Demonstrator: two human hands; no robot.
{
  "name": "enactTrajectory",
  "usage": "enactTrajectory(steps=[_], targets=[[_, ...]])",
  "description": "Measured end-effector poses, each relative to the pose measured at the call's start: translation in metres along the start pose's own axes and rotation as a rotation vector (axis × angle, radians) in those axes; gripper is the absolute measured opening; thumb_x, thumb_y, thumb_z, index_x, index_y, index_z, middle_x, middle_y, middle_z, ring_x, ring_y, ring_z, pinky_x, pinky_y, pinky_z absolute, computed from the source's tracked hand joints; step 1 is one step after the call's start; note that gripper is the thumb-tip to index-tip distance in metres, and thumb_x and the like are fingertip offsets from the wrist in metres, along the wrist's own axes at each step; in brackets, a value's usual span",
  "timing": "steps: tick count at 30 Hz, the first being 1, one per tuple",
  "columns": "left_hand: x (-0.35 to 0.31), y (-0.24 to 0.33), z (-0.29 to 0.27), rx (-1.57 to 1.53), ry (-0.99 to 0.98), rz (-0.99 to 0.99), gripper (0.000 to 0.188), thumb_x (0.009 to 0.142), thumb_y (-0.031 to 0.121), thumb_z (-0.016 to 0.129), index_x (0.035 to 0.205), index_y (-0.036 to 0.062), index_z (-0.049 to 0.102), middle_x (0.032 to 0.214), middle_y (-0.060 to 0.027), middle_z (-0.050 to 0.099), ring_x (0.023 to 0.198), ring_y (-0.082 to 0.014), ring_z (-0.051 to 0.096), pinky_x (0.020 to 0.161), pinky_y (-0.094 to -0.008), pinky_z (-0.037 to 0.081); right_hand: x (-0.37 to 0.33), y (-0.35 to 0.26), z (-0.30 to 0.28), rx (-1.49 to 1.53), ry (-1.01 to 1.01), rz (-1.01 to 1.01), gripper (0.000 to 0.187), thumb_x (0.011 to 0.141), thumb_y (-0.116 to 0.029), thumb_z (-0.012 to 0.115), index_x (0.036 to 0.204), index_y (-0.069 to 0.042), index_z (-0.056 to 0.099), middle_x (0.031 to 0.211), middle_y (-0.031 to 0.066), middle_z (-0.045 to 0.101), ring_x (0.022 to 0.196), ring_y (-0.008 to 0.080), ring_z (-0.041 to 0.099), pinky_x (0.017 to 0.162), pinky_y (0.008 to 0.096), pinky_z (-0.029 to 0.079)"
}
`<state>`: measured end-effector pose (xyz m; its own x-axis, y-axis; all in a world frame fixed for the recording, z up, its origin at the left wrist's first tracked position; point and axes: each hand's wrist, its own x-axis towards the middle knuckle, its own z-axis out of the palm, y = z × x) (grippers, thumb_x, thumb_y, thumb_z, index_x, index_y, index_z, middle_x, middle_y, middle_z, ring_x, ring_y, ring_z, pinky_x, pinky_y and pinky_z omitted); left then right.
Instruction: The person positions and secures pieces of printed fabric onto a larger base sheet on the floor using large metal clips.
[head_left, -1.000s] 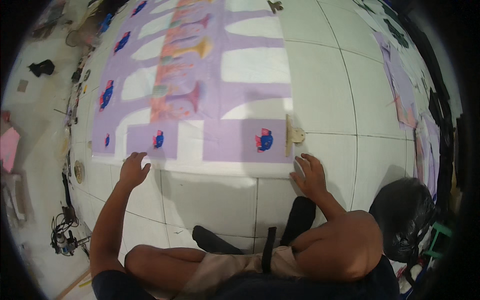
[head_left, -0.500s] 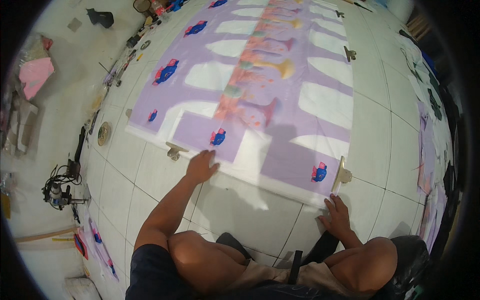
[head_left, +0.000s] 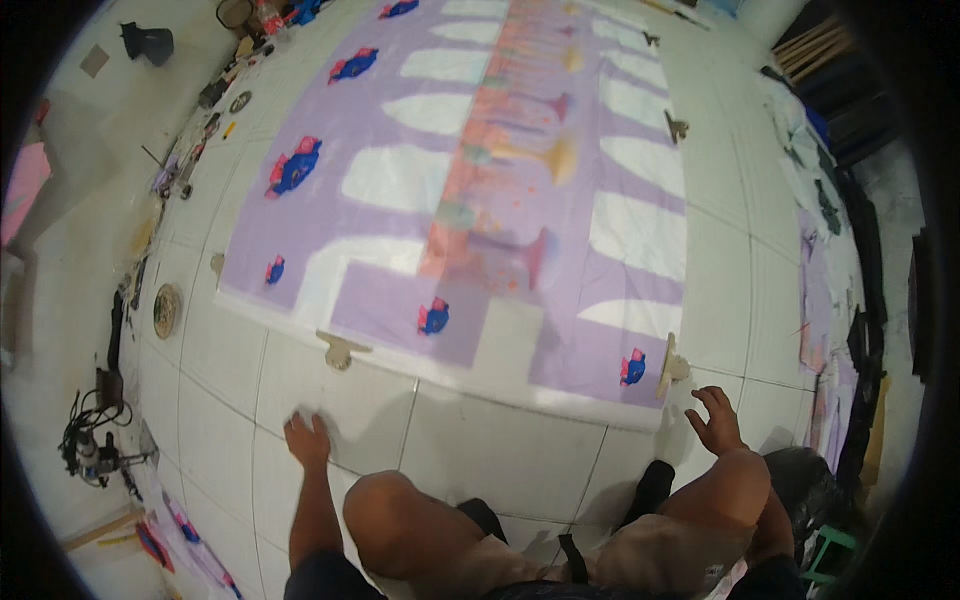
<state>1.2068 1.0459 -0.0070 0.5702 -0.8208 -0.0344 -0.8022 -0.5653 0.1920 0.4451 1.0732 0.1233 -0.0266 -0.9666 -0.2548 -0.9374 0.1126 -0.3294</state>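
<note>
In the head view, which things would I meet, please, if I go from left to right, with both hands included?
Pink piece → corded tool → left hand → front-edge clip → right-corner clip → right hand → black bag.

The camera sat on the person's head and looked down and forward, over the near knees (head_left: 385, 495), at a wide, round patch of tiled floor (head_left: 500, 440).
</note>
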Motion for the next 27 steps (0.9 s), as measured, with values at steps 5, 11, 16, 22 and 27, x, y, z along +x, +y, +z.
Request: enactTrajectory(steps=[5,11,16,22,27], targets=[[-0.048,-0.011,0.005,-0.043,-0.278,0.013,0.071,0.096,0.040,0.059,0.151,0.0026,0.034,0.156,-0.0290,0.026,0.144,-0.0454,0.026,0.117,-0.0500,0.030,0.005,-0.003,-0.038,-0.048,0.005,0.154,0.044,0.087,-0.029,0.074,0.123,-0.007,0.063,0.118,0.0163,0.061,0.112,0.0358,0.059,0.095,0.0441,0.050],[-0.009,-0.031,-0.031,-0.220,-0.412,-0.102,0.060,0.098,0.042,0.056,0.138,-0.0025,0.050,0.145,-0.0303,0.040,0.129,-0.0468,0.045,0.108,-0.0504,0.039,0.115,-0.095,0.026,-0.037,0.036,-0.008,0.059,0.090,-0.048,0.067,0.130,-0.006,0.059,0.129,0.0232,0.058,0.121,0.0413,0.054,0.104,0.0477,0.044],[0.054,-0.074,-0.052,-0.245,-0.602,0.043,0.050,0.096,0.036,0.062,0.128,-0.0019,0.057,0.125,-0.0196,0.058,0.109,-0.0368,0.058,0.097,-0.0458,0.047,0.254,-0.177,0.106,-0.025,0.496,-0.126,0.063,0.088,-0.046,0.068,0.135,-0.006,0.055,0.135,0.0295,0.052,0.122,0.0485,0.052,0.100,0.0592,0.043],[0.130,-0.112,-0.172,-0.088,-0.450,0.226,0.042,0.086,0.018,0.075,0.120,-0.0011,0.059,0.117,-0.0188,0.060,0.109,-0.0354,0.059,0.093,-0.0416,0.049,0.398,-0.335,0.180,-0.152,0.482,0.207,0.071,0.094,-0.058,0.051,0.145,-0.009,0.048,0.154,0.0274,0.034,0.143,0.0484,0.029,0.113,0.0674,0.018],[0.194,-0.186,-0.288,0.167,-0.316,0.131,0.040,0.085,0.016,0.075,0.119,0.0004,0.060,0.109,-0.0156,0.060,0.094,-0.0299,0.059,0.083,-0.0389,0.050,0.417,-0.483,0.225,0.042,0.153,-0.084,0.074,0.097,-0.061,0.042,0.156,-0.018,0.031,0.164,0.0196,0.014,0.151,0.0421,0.005,0.118,0.0636,-0.001]])
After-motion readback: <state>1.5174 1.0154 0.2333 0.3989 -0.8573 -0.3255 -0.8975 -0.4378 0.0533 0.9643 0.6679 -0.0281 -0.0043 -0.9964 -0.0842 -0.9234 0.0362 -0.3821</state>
